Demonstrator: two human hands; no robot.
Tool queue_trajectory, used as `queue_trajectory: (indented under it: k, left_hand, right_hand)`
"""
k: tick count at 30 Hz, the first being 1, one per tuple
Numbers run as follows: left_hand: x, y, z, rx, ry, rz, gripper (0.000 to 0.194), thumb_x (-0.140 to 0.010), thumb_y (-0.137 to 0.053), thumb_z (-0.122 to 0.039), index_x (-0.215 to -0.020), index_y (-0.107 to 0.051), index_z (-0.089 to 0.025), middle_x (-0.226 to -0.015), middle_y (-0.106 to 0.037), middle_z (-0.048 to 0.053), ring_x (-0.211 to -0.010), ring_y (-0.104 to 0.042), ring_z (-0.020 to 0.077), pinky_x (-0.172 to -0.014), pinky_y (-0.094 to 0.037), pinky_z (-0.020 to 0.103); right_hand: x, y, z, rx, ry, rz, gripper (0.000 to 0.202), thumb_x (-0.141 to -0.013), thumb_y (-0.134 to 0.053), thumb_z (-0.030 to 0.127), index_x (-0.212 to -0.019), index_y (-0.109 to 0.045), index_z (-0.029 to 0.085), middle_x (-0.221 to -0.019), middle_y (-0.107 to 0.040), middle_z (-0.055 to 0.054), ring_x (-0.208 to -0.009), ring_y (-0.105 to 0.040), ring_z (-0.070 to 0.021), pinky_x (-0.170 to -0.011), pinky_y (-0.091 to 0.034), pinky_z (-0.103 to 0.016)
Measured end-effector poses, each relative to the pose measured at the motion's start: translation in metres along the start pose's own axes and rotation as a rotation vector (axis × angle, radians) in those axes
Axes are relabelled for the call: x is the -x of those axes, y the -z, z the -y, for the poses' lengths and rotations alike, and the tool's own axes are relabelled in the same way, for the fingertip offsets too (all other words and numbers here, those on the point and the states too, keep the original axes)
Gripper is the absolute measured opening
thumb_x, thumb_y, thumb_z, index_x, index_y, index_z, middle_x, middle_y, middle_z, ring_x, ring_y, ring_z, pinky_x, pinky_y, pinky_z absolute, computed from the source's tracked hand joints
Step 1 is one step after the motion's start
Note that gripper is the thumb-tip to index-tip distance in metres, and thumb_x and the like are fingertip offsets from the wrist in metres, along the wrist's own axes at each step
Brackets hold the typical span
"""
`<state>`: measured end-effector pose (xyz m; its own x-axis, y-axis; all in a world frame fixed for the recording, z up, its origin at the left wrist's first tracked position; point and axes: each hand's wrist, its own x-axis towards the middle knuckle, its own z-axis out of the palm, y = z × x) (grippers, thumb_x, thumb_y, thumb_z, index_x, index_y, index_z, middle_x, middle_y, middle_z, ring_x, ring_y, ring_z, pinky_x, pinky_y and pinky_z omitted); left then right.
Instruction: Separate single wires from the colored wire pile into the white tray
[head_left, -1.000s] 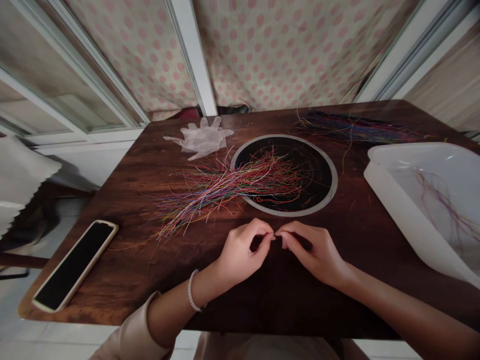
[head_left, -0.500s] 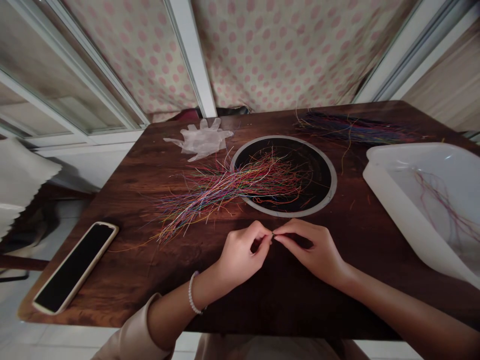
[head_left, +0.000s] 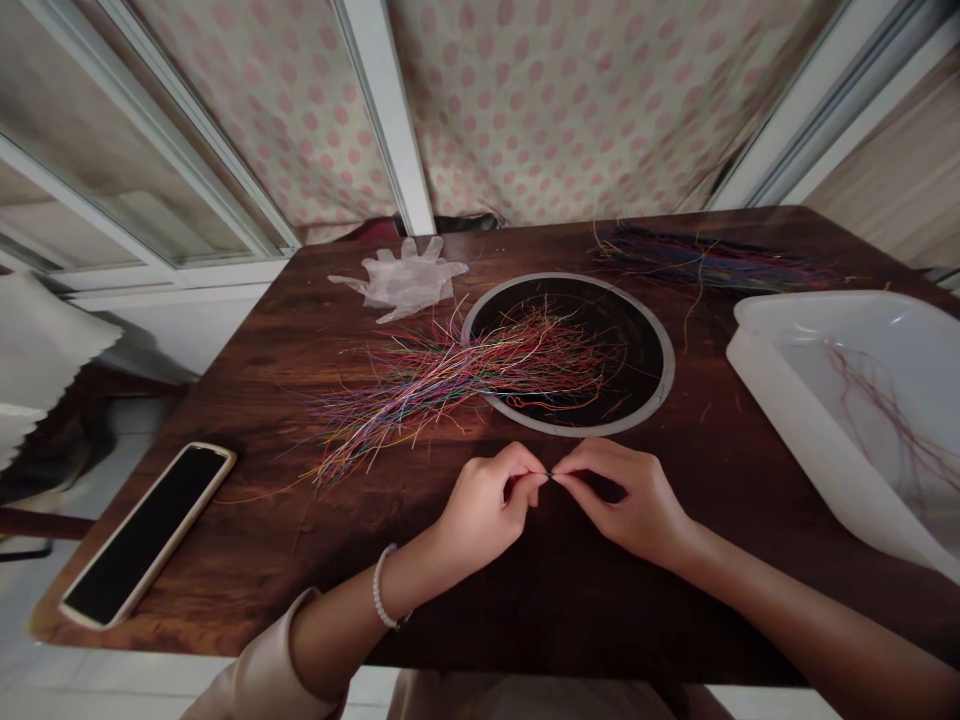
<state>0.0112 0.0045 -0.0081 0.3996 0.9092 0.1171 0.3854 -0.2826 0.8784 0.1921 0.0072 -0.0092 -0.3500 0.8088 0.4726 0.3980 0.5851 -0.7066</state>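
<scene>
My left hand (head_left: 491, 508), with a beaded bracelet (head_left: 382, 590) at the wrist, is pinched shut at thumb and forefinger. Facing it, my right hand (head_left: 630, 495) is pinched the same way, its fingertips almost meeting the left ones. A tiny dark bit shows between the fingertips, too small to make out. Just beyond the hands, a loose bundle of thin coloured wires (head_left: 427, 385) lies partly on a round black plate (head_left: 641, 345) with a pale rim and partly on the wooden table (head_left: 360, 560).
To the right stands a white plastic tub (head_left: 787, 420) holding a few thin wires (head_left: 892, 410). A darker wire bundle (head_left: 720, 258) lies at the back right. Behind the plate's left side is a clear plastic glove (head_left: 412, 280). A phone (head_left: 146, 540) rests near the left edge.
The pinched fingertips have shifted very slightly, with the dark bit between them a little more visible. The wires and other things on the table stay in place.
</scene>
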Motion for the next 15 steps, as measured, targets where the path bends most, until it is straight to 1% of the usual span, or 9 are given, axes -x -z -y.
queue_trajectory:
  k: [3,9,11,13,15]
  left_hand:
    - [0.000,0.000,-0.001,0.019,0.012,-0.020,0.014,-0.086,-0.050,-0.014,-0.073,-0.055,-0.016,-0.057,-0.057,-0.003,-0.046,-0.051,0.0070,-0.046,-0.039,0.017]
    - [-0.001,-0.001,-0.007,0.132,0.078,-0.062,0.007,-0.086,-0.053,-0.019,-0.082,-0.058,-0.016,-0.063,-0.065,0.000,-0.050,-0.058,0.0089,-0.049,-0.045,0.019]
    - [-0.003,0.001,-0.009,0.256,0.141,-0.069,0.007,-0.084,-0.057,-0.022,-0.086,-0.058,-0.016,-0.065,-0.067,0.001,-0.052,-0.060,0.0099,-0.052,-0.048,0.020]
    - [-0.005,0.003,-0.011,0.440,0.231,-0.068,0.016,-0.081,-0.063,-0.028,-0.089,-0.057,-0.015,-0.066,-0.067,0.001,-0.054,-0.062,0.0104,-0.055,-0.050,0.021]
    - [-0.007,0.007,-0.012,0.618,0.330,-0.031,0.026,-0.079,-0.066,-0.037,-0.087,-0.058,-0.013,-0.066,-0.067,0.001,-0.053,-0.062,0.0099,-0.055,-0.051,0.020]
  right_hand:
    - [0.002,-0.001,-0.003,0.055,0.062,-0.029,0.014,-0.084,-0.054,0.010,-0.082,-0.065,0.019,-0.070,-0.065,-0.004,-0.064,-0.060,-0.0139,-0.059,-0.051,-0.026]
    - [0.002,0.001,-0.005,0.111,0.157,-0.092,0.018,-0.083,-0.055,0.008,-0.087,-0.067,0.020,-0.073,-0.067,-0.004,-0.065,-0.063,-0.0147,-0.058,-0.053,-0.027]
    - [0.002,0.002,-0.004,0.112,0.187,-0.102,0.019,-0.082,-0.056,0.006,-0.088,-0.068,0.020,-0.072,-0.068,-0.004,-0.064,-0.063,-0.0146,-0.058,-0.053,-0.027]
    - [0.001,0.003,-0.003,0.115,0.218,-0.116,0.021,-0.081,-0.057,0.004,-0.090,-0.068,0.020,-0.072,-0.068,-0.004,-0.064,-0.063,-0.0146,-0.059,-0.053,-0.027]
    - [0.000,0.004,-0.001,0.119,0.243,-0.142,0.022,-0.080,-0.058,0.002,-0.090,-0.068,0.020,-0.072,-0.068,-0.004,-0.064,-0.063,-0.0148,-0.059,-0.054,-0.028]
